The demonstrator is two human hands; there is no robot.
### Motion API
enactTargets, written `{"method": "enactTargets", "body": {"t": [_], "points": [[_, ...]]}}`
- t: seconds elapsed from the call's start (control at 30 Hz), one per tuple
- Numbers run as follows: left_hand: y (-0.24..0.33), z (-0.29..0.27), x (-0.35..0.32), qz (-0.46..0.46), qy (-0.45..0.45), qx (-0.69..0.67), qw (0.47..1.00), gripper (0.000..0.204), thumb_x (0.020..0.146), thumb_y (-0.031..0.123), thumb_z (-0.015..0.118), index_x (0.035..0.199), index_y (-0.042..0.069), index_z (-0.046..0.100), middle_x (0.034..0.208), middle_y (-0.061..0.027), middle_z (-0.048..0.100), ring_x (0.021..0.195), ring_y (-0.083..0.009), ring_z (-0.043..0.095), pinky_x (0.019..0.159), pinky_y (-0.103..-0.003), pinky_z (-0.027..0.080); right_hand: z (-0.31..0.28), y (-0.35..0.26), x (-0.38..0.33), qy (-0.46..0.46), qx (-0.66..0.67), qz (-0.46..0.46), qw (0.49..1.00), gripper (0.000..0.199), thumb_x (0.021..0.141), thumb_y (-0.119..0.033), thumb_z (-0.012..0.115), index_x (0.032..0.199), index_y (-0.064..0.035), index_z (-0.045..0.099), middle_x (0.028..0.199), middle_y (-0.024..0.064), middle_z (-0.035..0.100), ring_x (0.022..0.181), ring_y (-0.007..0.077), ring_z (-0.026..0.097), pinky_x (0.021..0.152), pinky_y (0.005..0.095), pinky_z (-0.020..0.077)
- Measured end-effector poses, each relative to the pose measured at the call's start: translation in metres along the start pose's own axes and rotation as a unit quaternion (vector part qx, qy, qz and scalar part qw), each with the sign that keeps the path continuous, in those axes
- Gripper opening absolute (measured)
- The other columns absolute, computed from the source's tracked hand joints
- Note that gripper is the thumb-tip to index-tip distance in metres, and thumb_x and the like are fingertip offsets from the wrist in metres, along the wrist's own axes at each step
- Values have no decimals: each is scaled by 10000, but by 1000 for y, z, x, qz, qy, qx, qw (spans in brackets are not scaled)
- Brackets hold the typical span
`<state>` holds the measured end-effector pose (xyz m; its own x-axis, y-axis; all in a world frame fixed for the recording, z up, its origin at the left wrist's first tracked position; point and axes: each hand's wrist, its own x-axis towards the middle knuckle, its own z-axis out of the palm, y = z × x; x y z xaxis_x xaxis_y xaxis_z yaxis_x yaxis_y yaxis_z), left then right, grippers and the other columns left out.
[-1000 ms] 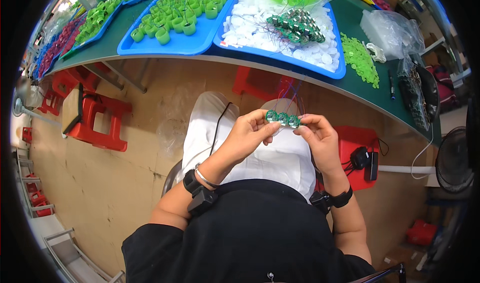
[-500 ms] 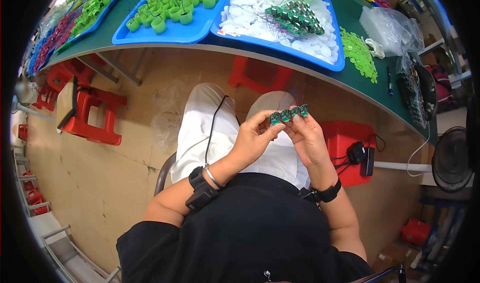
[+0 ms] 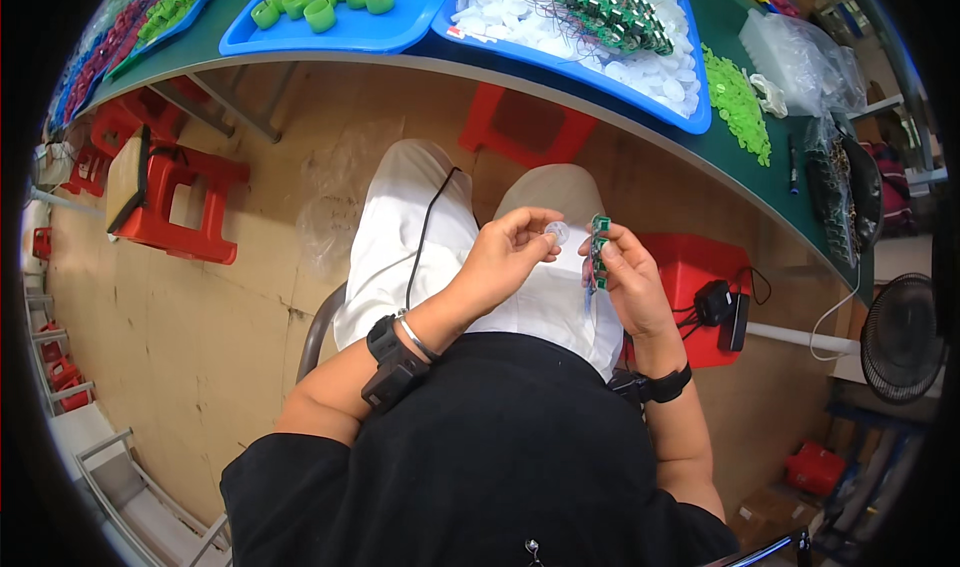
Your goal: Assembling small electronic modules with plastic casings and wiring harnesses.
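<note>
Above my lap, my left hand (image 3: 507, 257) pinches a small translucent white disc (image 3: 558, 232) between thumb and fingertips. Just to its right, my right hand (image 3: 637, 282) grips a short strip of small green circuit boards (image 3: 600, 251), turned upright with its thin edge toward me. Thin wires hang below the strip. A narrow gap separates the disc from the boards. On the table ahead, a blue tray (image 3: 705, 112) holds many white plastic pieces (image 3: 500, 7), with a pile of similar wired circuit boards (image 3: 615, 17) lying on top.
Another blue tray (image 3: 300, 42) carries green cups (image 3: 319, 14) with wires. Green discs (image 3: 738, 107) lie loose on the table near a plastic bag (image 3: 800, 62) and a marker (image 3: 793, 165). Red stools (image 3: 195, 207) stand on the floor; a fan (image 3: 903, 329) is at the right.
The board strip, earlier level between both hands, is now upright in my right hand alone. My left hand has come away and shows a white disc. The view has shifted slightly.
</note>
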<state>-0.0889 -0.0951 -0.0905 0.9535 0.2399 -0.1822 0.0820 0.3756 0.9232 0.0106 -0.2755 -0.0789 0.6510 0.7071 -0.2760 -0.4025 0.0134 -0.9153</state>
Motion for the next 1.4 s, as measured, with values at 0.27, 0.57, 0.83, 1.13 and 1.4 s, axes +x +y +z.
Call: {"method": "enactTargets", "body": {"t": [0.27, 0.57, 0.83, 1.13, 1.4], "points": [[-11, 7, 1, -1, 27, -34, 999, 262, 931, 53, 575, 1154, -83, 560, 1042, -128, 639, 928, -167, 650, 840, -277, 539, 14, 22, -1, 35, -78, -69, 994, 291, 956, -122, 580, 1215, 9, 583, 1073, 53, 637, 954, 104, 576, 845, 262, 468], [-7, 10, -1, -64, 27, -115, 991, 256, 933, 85, 591, 1123, -85, 602, 1029, -134, 655, 926, -171, 652, 852, -284, 546, 3, 39, 5, 46, -82, -98, 991, 272, 948, -92, 590, 1195, 22, 598, 1107, 72, 639, 1024, 131, 581, 924, 281, 451], [-8, 9, 0, -90, 48, -143, 984, 253, 929, 90, 599, 1111, -85, 611, 1014, -130, 656, 908, -169, 655, 829, -276, 558, 2, 43, 9, 64, -91, -123, 986, 223, 943, -72, 593, 1145, 16, 630, 1099, 67, 637, 1029, 133, 577, 930, 279, 443], [-7, 9, 0, -90, 50, -160, 982, 249, 922, 94, 614, 1096, -84, 615, 1016, -129, 653, 905, -162, 655, 808, -264, 570, 1, 42, 12, 68, -148, -146, 976, 209, 938, -56, 593, 1135, 0, 636, 1093, 59, 613, 1020, 132, 565, 923, 273, 434], [-12, 7, -2, -88, 72, -160, 981, 230, 927, 97, 607, 1082, -71, 628, 1025, -123, 657, 922, -156, 650, 820, -260, 552, 6, 36, 14, 64, -269, -163, 947, 202, 934, -54, 592, 1119, 12, 640, 1046, 72, 630, 976, 135, 580, 870, 270, 455]]}}
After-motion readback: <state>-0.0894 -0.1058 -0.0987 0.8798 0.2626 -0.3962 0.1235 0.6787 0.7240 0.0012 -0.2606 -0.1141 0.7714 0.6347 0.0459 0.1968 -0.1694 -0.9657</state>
